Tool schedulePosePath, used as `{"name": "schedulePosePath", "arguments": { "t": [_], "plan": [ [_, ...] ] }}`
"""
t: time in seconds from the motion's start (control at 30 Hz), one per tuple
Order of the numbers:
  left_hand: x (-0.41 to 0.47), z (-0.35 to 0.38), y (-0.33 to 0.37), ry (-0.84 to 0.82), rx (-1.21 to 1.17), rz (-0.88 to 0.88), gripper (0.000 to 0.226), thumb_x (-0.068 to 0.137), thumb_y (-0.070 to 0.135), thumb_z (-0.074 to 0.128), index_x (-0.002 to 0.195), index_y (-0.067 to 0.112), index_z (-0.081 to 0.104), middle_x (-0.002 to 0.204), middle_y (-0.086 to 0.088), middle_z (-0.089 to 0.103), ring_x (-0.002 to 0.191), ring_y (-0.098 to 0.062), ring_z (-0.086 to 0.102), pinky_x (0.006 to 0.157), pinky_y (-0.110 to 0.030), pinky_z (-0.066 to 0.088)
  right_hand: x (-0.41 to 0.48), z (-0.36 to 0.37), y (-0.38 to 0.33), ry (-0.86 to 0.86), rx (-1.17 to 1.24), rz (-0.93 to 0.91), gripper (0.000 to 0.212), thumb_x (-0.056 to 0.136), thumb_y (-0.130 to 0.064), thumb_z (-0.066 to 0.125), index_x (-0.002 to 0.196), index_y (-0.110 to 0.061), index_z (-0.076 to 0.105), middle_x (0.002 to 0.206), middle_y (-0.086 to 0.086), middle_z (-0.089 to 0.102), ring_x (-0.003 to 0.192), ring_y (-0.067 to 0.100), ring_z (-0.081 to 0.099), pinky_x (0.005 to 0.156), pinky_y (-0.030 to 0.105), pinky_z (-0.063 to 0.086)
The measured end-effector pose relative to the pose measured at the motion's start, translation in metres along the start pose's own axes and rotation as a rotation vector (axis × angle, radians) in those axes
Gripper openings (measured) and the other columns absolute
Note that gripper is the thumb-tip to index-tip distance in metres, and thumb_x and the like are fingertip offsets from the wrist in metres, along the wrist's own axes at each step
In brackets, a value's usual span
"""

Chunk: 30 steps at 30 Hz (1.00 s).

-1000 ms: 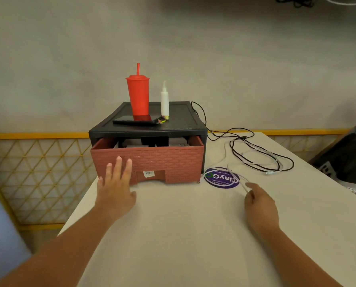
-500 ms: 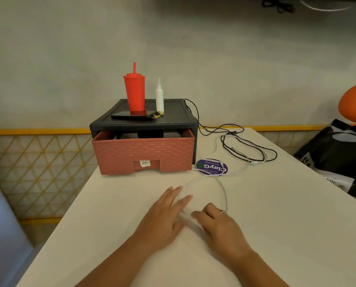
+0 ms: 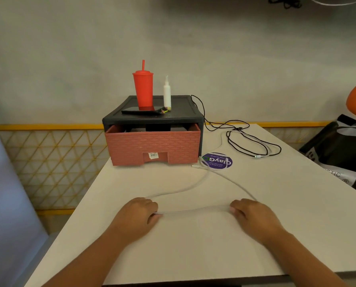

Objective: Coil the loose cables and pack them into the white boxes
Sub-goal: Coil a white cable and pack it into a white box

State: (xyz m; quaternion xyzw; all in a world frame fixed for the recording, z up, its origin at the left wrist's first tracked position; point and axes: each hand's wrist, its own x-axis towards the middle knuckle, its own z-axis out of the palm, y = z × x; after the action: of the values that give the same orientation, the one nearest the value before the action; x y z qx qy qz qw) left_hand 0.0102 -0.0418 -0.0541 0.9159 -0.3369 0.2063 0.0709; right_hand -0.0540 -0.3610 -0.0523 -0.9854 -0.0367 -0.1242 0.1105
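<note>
Thin white cable (image 3: 193, 210) on pale surface (image 3: 193, 249), one span taut between hands, rest looping back toward round purple sticker (image 3: 216, 161). Left hand (image 3: 139, 214): grip closed, fingers curled round cable. Right hand (image 3: 251, 214): grip closed, pinching cable. Step, as judged: starting first coil. Next move calls for folding span into loop and gathering slack. Thin black cable (image 3: 251, 141) far right, well apart.

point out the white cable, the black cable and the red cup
white cable (image 3: 191, 210), head view, on its nearest straight stretch
black cable (image 3: 241, 149), head view, on its loop's near side
red cup (image 3: 143, 90), head view, mid body
</note>
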Motion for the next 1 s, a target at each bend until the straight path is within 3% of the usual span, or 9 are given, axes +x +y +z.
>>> {"name": "schedulePosePath", "arguments": {
  "t": [0.2, 0.4, 0.5, 0.57, 0.63, 0.77, 1.0],
  "plan": [
    [-0.014, 0.006, -0.009, 0.062, -0.084, -0.064, 0.027, 0.082, 0.038, 0.042, 0.063, 0.023, 0.052, 0.058, 0.013, 0.051, 0.055, -0.007, 0.048, 0.048, -0.015, 0.034, -0.012, -0.013, 0.042, 0.011, 0.042, 0.137, 0.027, 0.096, -0.036, 0.042, 0.107, -0.028, 0.066, 0.096, -0.005, 0.064, 0.094, 0.018, 0.060, 0.081, 0.028, 0.042],
    [-0.016, 0.008, -0.009, 0.091, -0.151, -0.167, 0.043, 0.082, 0.046, 0.029, 0.071, 0.015, 0.057, 0.067, 0.012, 0.044, 0.065, -0.012, 0.045, 0.053, -0.020, 0.031, -0.009, -0.011, 0.070, 0.161, -0.011, 0.401, 0.024, 0.095, -0.026, 0.048, 0.102, -0.020, 0.070, 0.091, 0.009, 0.062, 0.090, 0.034, 0.058, 0.078, 0.035, 0.042],
    [-0.020, 0.006, -0.010, 0.092, -0.198, -0.229, 0.053, 0.081, 0.051, 0.022, 0.076, 0.012, 0.057, 0.070, 0.012, 0.043, 0.069, -0.012, 0.042, 0.057, -0.014, 0.028, -0.010, -0.012, 0.079, 0.181, -0.067, 0.504, 0.024, 0.095, -0.018, 0.047, 0.104, -0.021, 0.069, 0.098, 0.012, 0.058, 0.096, 0.036, 0.053, 0.083, 0.038, 0.040],
    [-0.020, 0.005, -0.010, 0.076, -0.217, -0.263, 0.057, 0.080, 0.052, 0.019, 0.079, 0.011, 0.057, 0.072, 0.010, 0.044, 0.072, -0.013, 0.042, 0.057, -0.020, 0.030, -0.009, -0.012, 0.081, 0.181, -0.008, 0.594, 0.027, 0.095, -0.015, 0.045, 0.108, -0.019, 0.068, 0.106, 0.015, 0.052, 0.104, 0.039, 0.048, 0.089, 0.042, 0.039],
    [-0.019, 0.005, -0.010, 0.069, -0.230, -0.295, 0.050, 0.086, 0.048, 0.027, 0.084, 0.010, 0.059, 0.077, 0.007, 0.049, 0.075, -0.013, 0.043, 0.062, -0.026, 0.031, -0.007, -0.013, 0.081, 0.203, 0.097, 0.698, 0.029, 0.095, -0.014, 0.042, 0.112, -0.016, 0.066, 0.113, 0.018, 0.047, 0.111, 0.040, 0.041, 0.096, 0.045, 0.036],
    [-0.019, 0.006, -0.016, 0.112, -0.236, -0.448, 0.018, 0.095, 0.017, 0.048, 0.093, 0.007, 0.062, 0.086, -0.003, 0.060, 0.083, -0.021, 0.049, 0.068, -0.029, 0.033, -0.005, -0.022, 0.082, 0.251, 0.197, 0.847, 0.032, 0.095, -0.012, 0.041, 0.120, -0.011, 0.061, 0.122, 0.021, 0.040, 0.121, 0.041, 0.035, 0.102, 0.049, 0.032],
    [-0.034, -0.004, -0.040, 0.123, -0.115, -0.666, 0.022, 0.097, 0.021, 0.041, 0.092, 0.009, 0.059, 0.085, -0.003, 0.058, 0.081, -0.021, 0.046, 0.067, -0.031, 0.034, -0.001, -0.030, 0.080, 0.259, 0.207, 0.963, 0.031, 0.093, -0.010, 0.043, 0.119, -0.001, 0.057, 0.123, 0.023, 0.041, 0.118, 0.046, 0.040, 0.101, 0.052, 0.036]
  ]
}}
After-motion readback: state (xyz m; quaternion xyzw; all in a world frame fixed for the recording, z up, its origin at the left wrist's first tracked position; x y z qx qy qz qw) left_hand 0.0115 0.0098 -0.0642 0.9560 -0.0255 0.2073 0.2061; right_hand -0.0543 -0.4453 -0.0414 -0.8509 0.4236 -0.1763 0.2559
